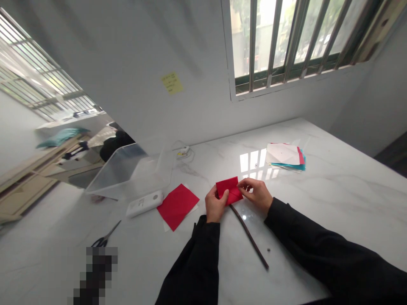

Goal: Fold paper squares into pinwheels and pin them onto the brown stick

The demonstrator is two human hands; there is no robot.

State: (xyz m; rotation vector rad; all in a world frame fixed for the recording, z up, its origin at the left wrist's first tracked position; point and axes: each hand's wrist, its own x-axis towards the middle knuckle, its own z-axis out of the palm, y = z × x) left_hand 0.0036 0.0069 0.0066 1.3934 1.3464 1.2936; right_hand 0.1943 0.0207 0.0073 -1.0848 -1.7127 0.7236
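A folded red paper [229, 186], shaped like a small envelope, is held up over the table between both hands. My left hand [216, 204] grips its left side, thumb across the front. At the right edge my right hand [257, 192] pinches the paper with thumb and fingertips. Just below the paper a thin dark brown stick [249, 238] lies slanting toward me on the marble top. A flat red sheet [178, 206] rests left of my left hand, with white paper partly showing beneath it.
The white marble table [333, 203] carries a stack of coloured papers [284, 154] at back right. To the left are a clear plastic bin [127, 171], a white box-shaped device [144, 204] and scissors [106, 235]. A small dark bit [269, 250] lies near the stick. Behind stands a wall with a yellow note [172, 83].
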